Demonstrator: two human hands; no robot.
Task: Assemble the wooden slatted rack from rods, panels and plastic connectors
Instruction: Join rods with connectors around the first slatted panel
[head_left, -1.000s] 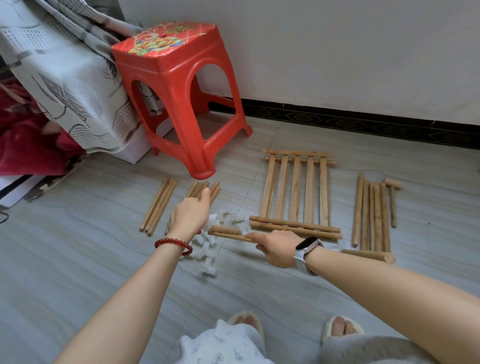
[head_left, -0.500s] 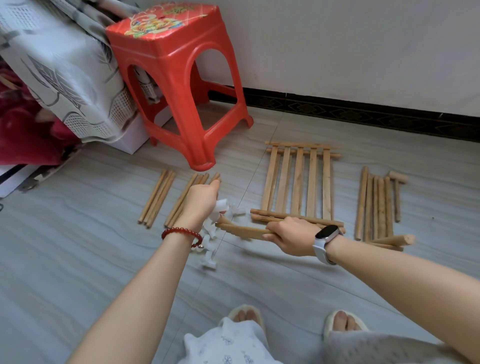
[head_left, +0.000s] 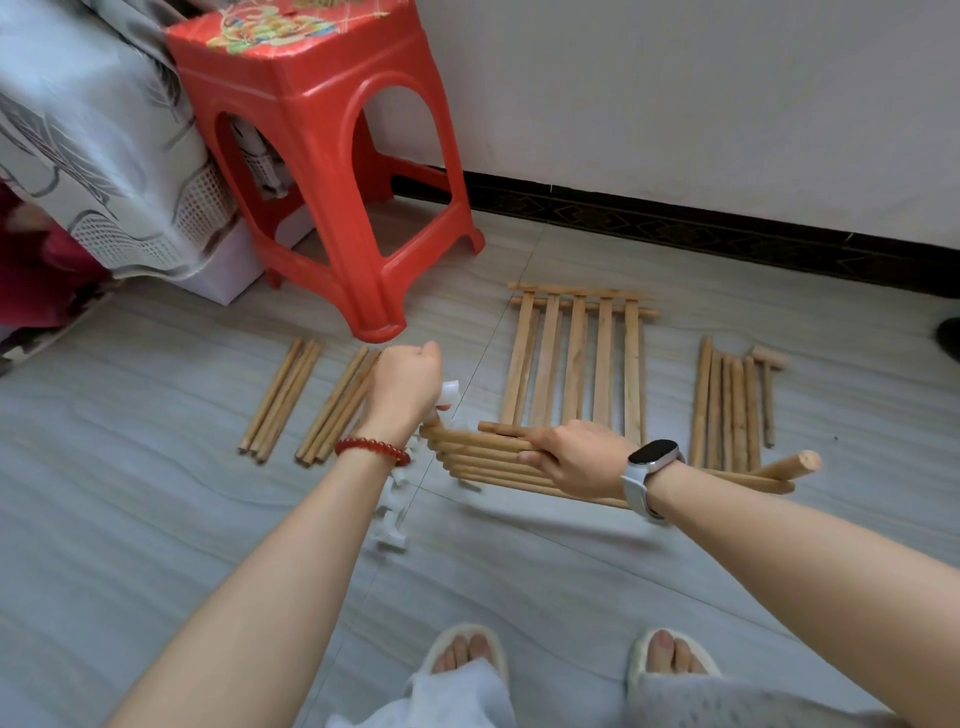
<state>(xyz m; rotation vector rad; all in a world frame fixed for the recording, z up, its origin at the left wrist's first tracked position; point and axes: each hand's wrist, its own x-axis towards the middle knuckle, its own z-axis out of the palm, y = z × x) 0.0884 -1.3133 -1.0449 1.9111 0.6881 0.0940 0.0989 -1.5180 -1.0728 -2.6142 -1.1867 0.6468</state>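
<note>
Two hands at work above the floor: right hand (head_left: 574, 457) gripping a lifted slatted panel (head_left: 488, 460), left hand (head_left: 408, 387) clenched around a white plastic connector (head_left: 449, 392) at the panel's left corner. Second slatted panel (head_left: 576, 358) flat beyond the right hand; loose rods (head_left: 727, 405) further right.

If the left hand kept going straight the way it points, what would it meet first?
Probably the near leg of the red stool: the left hand, gripping a white connector, points away from the person toward it. Depth is unclear.
</note>
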